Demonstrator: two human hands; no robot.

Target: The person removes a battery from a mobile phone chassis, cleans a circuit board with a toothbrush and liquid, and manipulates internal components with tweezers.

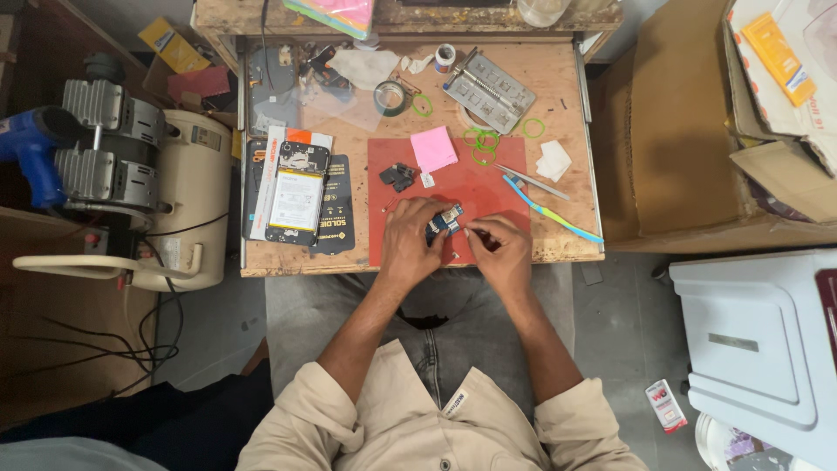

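Note:
My left hand (410, 242) grips a small blue circuit board (445, 219) over the red work mat (488, 187) near the front edge of the wooden bench. My right hand (499, 249) is pinched at the board's right side, fingertips closed on it or on some tiny part that I cannot make out. An opened phone (296, 194) with its white battery showing lies left of the mat on dark packaging. A small black part (399, 176) and a pink sticky pad (433, 148) sit at the mat's top.
Metal tweezers (534, 182) and a blue-green toothbrush (554, 212) lie right of my hands. Green rubber bands (482, 142), a tape roll (390, 98) and a metal jig (488, 91) sit farther back. An air compressor (131, 174) stands left, cardboard boxes (689, 131) right.

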